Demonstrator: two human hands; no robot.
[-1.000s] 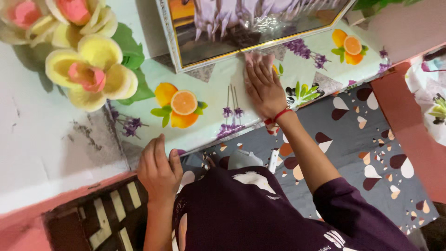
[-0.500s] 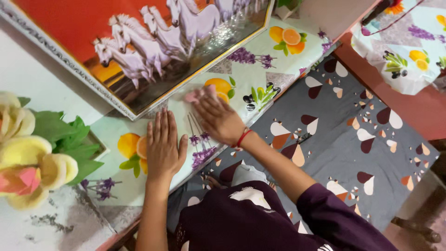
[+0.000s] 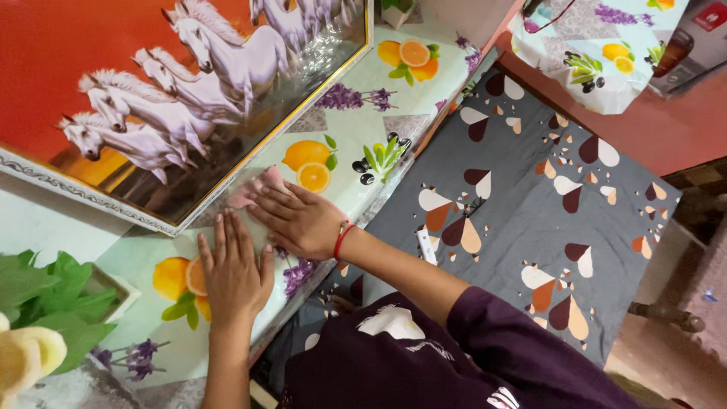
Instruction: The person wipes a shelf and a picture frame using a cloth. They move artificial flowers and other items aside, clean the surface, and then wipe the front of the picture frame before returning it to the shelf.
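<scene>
Two flat hands mid-wipe: right hand [image 3: 301,221] pressing, perhaps pinching, crumpled pink cloth [image 3: 254,189] beside gold-framed horse picture [image 3: 163,98], left hand [image 3: 233,269] spread empty on fruit-printed worktop cover [image 3: 344,125]; next, sliding onward.

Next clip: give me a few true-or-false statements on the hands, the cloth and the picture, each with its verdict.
1. The right hand presses a pink cloth on the shelf cover. True.
2. The left hand holds the cloth. False: it lies flat on the cover, fingers spread.
3. The framed horse picture lies on the bed. False: it leans on the shelf.
4. A red thread circles the right wrist. True.
</scene>
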